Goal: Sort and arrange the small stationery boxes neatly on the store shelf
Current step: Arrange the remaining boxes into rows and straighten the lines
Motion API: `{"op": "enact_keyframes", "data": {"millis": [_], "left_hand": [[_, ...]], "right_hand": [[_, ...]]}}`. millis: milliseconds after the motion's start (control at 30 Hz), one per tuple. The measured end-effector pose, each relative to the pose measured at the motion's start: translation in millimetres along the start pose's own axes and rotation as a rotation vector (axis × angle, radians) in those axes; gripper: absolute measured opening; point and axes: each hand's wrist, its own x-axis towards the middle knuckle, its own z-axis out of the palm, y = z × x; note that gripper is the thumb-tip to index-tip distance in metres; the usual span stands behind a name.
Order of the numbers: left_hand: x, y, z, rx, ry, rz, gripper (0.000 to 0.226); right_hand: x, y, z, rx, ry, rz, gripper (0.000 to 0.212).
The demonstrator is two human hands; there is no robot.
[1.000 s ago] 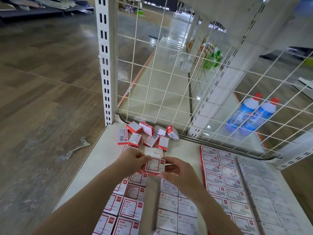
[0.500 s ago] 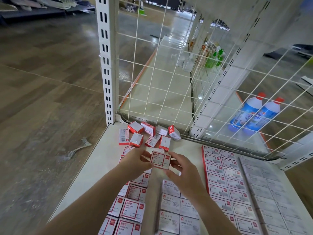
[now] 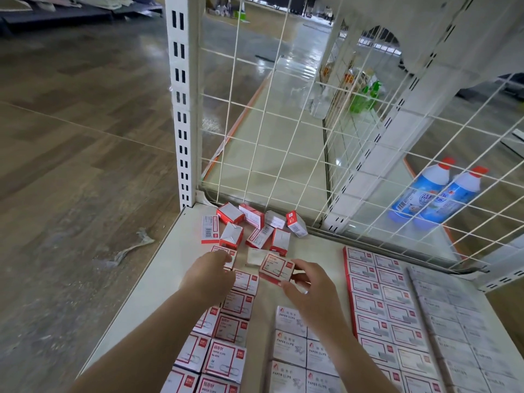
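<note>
The right hand (image 3: 307, 290) pinches a small red-and-white box (image 3: 276, 268) above the white shelf (image 3: 158, 279). At its nine o'clock the left hand (image 3: 209, 276), fingers loosely curled, rests on a box row (image 3: 226, 330). Loose boxes (image 3: 249, 228) lie jumbled at twelve o'clock.

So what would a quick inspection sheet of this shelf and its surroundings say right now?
Surface: cream metal shelf, wire grid back.
Job's things: red-and-white paper clip box pinched by right hand; neat rows of red-bordered boxes, white paper clip boxes, red-edged flat boxes.
Clutter: loose pile of small red boxes by the grid.
Fingers: left hand open above the row.
Cables: nothing seen.
Surroundings: two blue bottles with red caps, wood-look floor, a scrap lying on it.
</note>
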Motion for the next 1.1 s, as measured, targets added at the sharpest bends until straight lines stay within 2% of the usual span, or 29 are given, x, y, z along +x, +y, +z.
{"op": "enact_keyframes", "data": {"millis": [133, 300, 567, 733, 900, 1000, 1100], "left_hand": [[1, -9, -1, 0.116, 0.029, 0.001, 0.041], [2, -13, 3, 0.200, -0.057, 0.053, 0.041], [6, -17, 3, 0.191, -0.064, 0.047, 0.040], [6, -18, 3, 0.186, -0.081, 0.043, 0.040], [5, -17, 3, 0.201, -0.082, 0.048, 0.041], [5, -14, 3, 0.213, -0.062, 0.045, 0.041], [5, -13, 3, 0.251, -0.031, 0.057, 0.041]], "right_hand": [[11, 3, 6, -0.017, -0.002, 0.010, 0.036], [31, -7, 22, -0.078, -0.054, -0.026, 0.035], [50, -8, 45, -0.191, -0.103, -0.045, 0.025], [50, -2, 42, -0.182, -0.078, -0.016, 0.021], [48, 14, 25, -0.173, -0.019, 0.078, 0.030], [47, 19, 16, -0.183, 0.023, 0.112, 0.024], [44, 15, 14, -0.118, -0.007, 0.099, 0.026]]}}
